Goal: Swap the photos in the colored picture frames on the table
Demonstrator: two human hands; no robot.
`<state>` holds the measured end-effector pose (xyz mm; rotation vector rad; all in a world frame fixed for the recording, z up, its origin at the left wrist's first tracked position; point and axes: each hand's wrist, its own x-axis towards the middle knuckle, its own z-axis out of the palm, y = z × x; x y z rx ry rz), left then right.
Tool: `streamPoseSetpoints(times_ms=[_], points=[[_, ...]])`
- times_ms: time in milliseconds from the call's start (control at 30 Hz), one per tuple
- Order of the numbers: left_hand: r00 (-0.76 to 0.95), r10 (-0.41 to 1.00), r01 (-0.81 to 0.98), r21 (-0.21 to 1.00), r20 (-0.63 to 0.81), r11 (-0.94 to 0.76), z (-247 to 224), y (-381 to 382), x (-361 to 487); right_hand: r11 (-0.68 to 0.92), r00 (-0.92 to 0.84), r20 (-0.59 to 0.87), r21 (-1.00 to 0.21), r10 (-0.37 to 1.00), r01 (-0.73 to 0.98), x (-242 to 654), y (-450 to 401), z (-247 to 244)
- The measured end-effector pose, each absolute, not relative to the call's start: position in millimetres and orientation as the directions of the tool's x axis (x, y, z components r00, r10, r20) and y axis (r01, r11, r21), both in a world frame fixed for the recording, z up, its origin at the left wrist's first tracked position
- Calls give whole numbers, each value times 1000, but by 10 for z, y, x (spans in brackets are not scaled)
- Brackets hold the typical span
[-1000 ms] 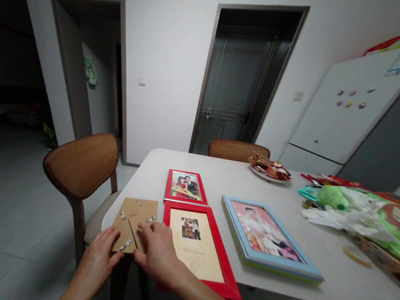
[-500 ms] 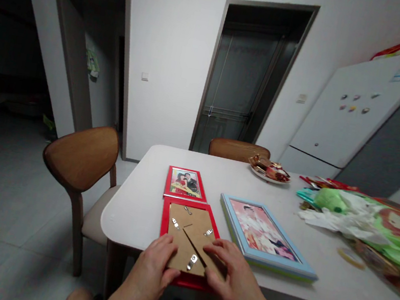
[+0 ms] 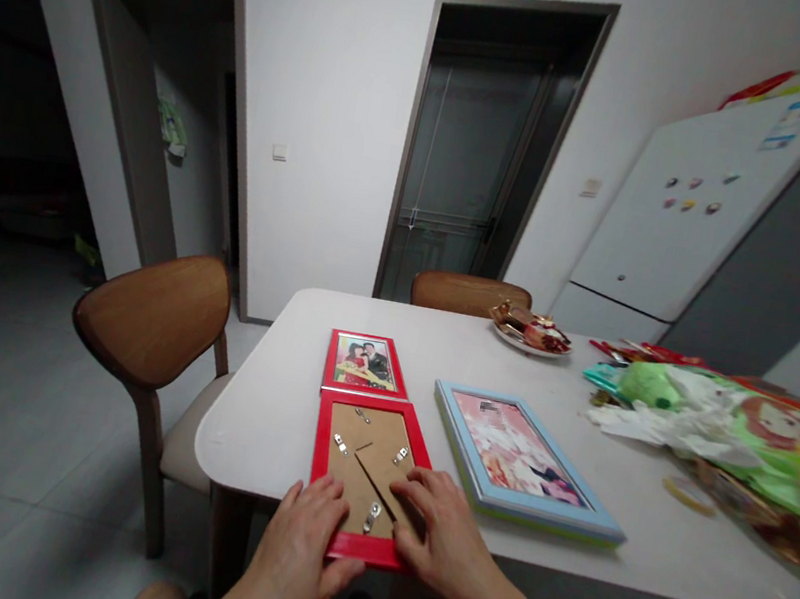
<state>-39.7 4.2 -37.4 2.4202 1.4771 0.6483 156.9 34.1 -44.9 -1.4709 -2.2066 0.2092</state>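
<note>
Shifted right since a second ago, the brown board [image 3: 354,480] now lies inside the red frame [image 3: 371,550], long axis pointing away across the white bench [image 3: 263,399]. It sits between the hands, near both: left hand [image 3: 302,537] at the near-left corner, fingers and thumb apart; right hand [image 3: 444,529] curled over the right side (whether pinching, I cannot tell). Beyond stands a dark door [image 3: 462,168].

Red photo frame [image 3: 323,441]: lying flat right in front of you, at the near edge of the white table [image 3: 259,419].
Brown backing board [image 3: 355,490]: flat within the red rim, covering your frame's opening.
Metal fittings: four, silver, spaced around your board.
Easel leg [image 3: 383,474]: slanted, folded down beside a dark slit.
</note>
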Motion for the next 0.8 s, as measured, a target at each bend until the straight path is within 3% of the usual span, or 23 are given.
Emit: streamPoseSetpoints(times_ms=[300,533,800], points=[[382,908,808,413,175,-420,-369,43,-412,424,-346,261,-368,901,827,1591,386,-360],[373,915,816,415,156,-403,-321,35,-394,353,-288,275,-229,917,907,1570,682,-343],[348,917,812,426,195,-399,-373,35,-391,345,-263,293,-277,919,897,1564,705,-367]])
